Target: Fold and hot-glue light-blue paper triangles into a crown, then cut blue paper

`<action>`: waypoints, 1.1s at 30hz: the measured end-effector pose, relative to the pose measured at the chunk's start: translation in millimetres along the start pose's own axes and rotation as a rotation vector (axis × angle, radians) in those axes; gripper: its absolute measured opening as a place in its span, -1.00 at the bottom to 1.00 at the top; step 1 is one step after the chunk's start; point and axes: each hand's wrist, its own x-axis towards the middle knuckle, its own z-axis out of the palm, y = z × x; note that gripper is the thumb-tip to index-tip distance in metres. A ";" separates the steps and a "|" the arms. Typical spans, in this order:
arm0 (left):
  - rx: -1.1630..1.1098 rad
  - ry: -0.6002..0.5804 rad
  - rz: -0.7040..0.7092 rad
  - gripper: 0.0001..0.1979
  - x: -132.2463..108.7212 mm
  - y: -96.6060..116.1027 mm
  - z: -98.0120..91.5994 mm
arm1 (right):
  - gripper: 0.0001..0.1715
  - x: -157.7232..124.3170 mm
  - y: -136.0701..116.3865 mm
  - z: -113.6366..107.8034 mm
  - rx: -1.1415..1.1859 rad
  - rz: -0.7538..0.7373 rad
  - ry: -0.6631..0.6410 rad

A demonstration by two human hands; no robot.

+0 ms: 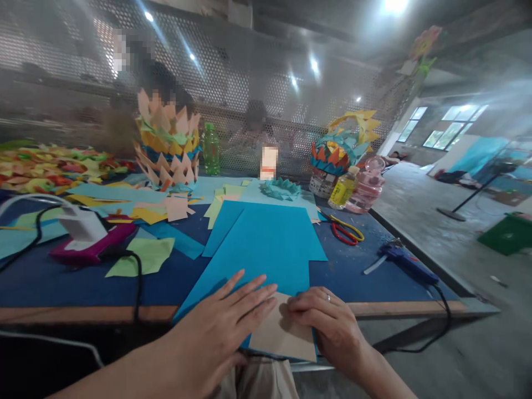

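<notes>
Tan paper [283, 339] lies on the big blue sheet [266, 244] at the near edge of the bench [83, 314], its near end past the edge, long axis running near to far. It sits between both hands. Left hand [224, 327] lies flat, fingers spread, tips on its left side. Right hand [328, 324] is curled, fingertips on its far right corner; pinching or only pressing, cannot tell. Scissors [346, 230] lie far right.

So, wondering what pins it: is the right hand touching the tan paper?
Touching. The head view shows the right hand with its fingers down on the tan paper, no gap.
</notes>
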 end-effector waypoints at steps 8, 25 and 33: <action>0.216 -0.026 0.075 -0.13 12.6 -2.4 -1.4 | -0.76 -7.5 -4.1 -8.2 -0.136 0.091 0.026; 0.231 0.131 0.048 -0.33 8.5 -24.4 -15.1 | -0.68 -7.9 -3.4 -11.1 -0.144 0.267 0.146; 0.007 0.105 -0.051 -0.59 49.3 -17.4 -47.7 | -0.85 0.7 -4.1 -9.3 -0.188 0.384 0.229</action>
